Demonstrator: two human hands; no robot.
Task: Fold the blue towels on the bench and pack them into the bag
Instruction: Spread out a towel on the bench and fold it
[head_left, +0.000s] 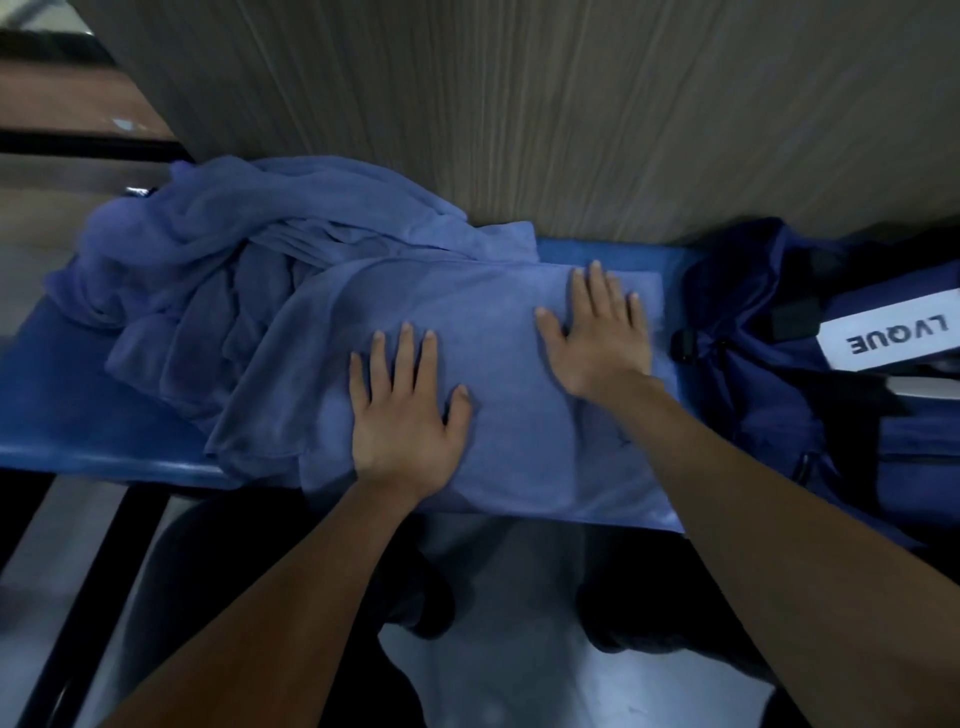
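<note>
On the blue bench (78, 415) in front of me, a blue towel (498, 332) lies spread flat, its long axis running left to right along the bench, its near edge hanging a little over the front rim. I have both hands on top of it, palms down. My left hand (405, 415) rests flat near the middle of the cloth, fingers straight and slightly fanned, pointing away from me toward the wall (571, 104); it grips nothing. My right hand (597, 332) lies flat closer to the towel's right end, fingers also straight and spread, angled a little to the left, holding nothing either.

Left of the spread towel, and partly under its left end, I see a rumpled heap of blue towels (208, 260) piled against the wall.

Right of the towel, just beside its right end, sits a dark blue bag (769, 374) on the bench. A white label (893, 338) on the bag reads "LVQUE", upside down from my viewpoint. Black straps cross the bag near that label.
</note>
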